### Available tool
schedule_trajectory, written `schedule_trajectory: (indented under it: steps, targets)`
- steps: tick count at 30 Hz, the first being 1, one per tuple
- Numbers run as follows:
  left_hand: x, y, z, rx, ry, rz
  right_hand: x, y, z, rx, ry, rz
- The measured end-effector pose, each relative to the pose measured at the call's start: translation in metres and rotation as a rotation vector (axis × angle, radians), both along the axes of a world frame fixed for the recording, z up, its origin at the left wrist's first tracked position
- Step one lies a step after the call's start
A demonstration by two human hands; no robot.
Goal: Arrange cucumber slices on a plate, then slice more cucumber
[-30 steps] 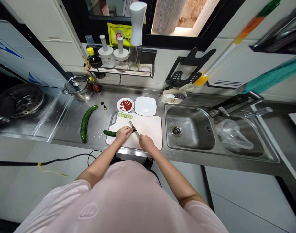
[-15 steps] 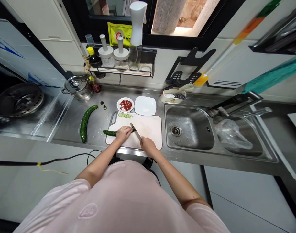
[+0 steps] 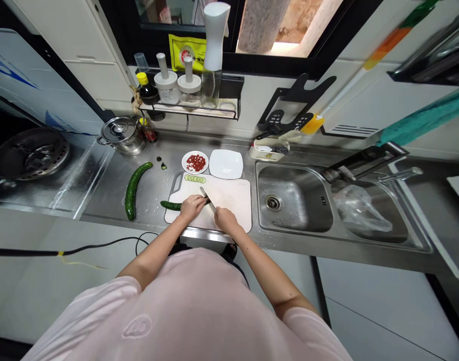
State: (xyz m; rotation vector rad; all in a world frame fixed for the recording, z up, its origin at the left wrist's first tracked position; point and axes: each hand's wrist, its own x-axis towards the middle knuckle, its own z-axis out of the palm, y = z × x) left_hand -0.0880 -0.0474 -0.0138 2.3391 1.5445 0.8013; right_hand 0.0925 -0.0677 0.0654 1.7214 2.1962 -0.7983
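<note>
Cucumber length (image 3: 169,205), partly cut, lying on a white cutting board (image 3: 231,205) toward its lower left; pressed down by the left hand (image 3: 191,208), fingers curled over it. Kitchen knife (image 3: 208,198) gripped closed in the right hand (image 3: 225,221), blade at the cucumber's right end. Done: a row of round slices (image 3: 194,178) along the board's upper edge. Uncut: one whole cucumber (image 3: 130,193) on the steel surface (image 3: 105,185) left of the board. Above the board: a plate of chopped red pieces (image 3: 195,163) and a square white plate (image 3: 225,164).
</note>
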Motion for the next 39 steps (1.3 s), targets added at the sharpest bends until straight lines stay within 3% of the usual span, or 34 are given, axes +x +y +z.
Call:
schedule_trajectory:
  steps: [13,31,39]
  targets:
    - [0.0,0.0,0.001,-0.019,-0.025,0.001,0.018,-0.025,-0.003,-0.008,-0.005,0.0]
    - [0.001,0.0,-0.001,-0.004,-0.002,0.013,0.0,-0.001,-0.013,0.009,0.006,-0.005]
    - [0.0,0.0,0.0,0.002,-0.004,0.005,-0.001,-0.004,-0.013,0.03,0.001,-0.013]
